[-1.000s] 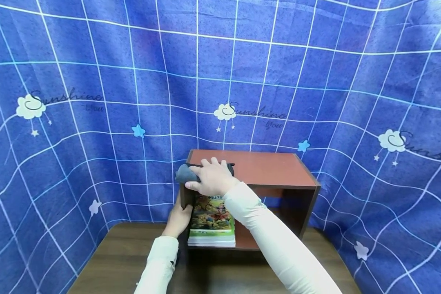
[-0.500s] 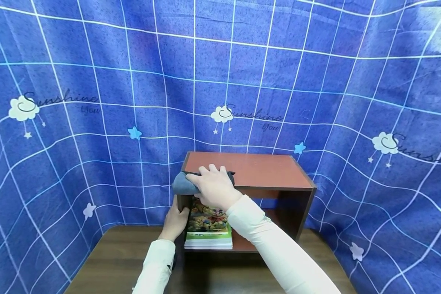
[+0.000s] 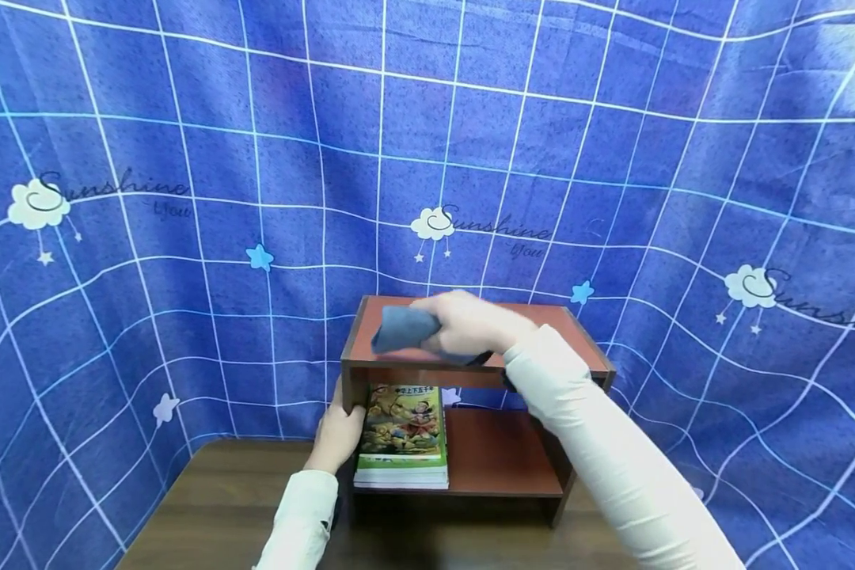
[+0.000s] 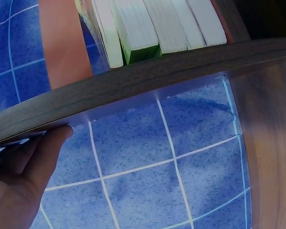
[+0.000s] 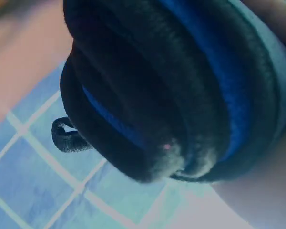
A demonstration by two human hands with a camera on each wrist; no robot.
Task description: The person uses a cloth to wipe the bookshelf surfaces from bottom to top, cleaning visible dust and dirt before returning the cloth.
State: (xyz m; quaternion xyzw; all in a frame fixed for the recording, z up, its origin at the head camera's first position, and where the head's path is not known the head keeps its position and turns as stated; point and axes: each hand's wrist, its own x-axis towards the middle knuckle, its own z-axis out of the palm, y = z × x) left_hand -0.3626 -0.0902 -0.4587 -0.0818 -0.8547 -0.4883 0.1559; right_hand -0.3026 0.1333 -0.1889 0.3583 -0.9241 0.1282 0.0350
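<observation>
My right hand (image 3: pixel 463 323) grips a folded blue-grey fabric item (image 3: pixel 408 327) over the red-brown top of a small wooden shelf (image 3: pixel 530 316). Close up in the right wrist view, the fabric (image 5: pixel 148 86) shows thick dark folds, a bright blue band and a small black loop (image 5: pixel 69 138); its exact kind cannot be made out. My left hand (image 3: pixel 338 435) holds the shelf's left side panel, thumb at the front edge and fingers along the outer face. In the left wrist view, fingers of that left hand (image 4: pixel 24 186) lie against the panel (image 4: pixel 133 88).
A stack of books (image 3: pixel 402 435) fills the left part of the shelf's lower board (image 3: pixel 502 451), an illustrated cover facing out. Their page edges show in the left wrist view. The shelf stands on a brown wooden table (image 3: pixel 221 491), with a blue grid-patterned curtain (image 3: pixel 292 142) around it.
My right hand has moved right along the shelf top with the fabric, uncovering the book cover and shelf's front left corner. My left hand stays at the side panel.
</observation>
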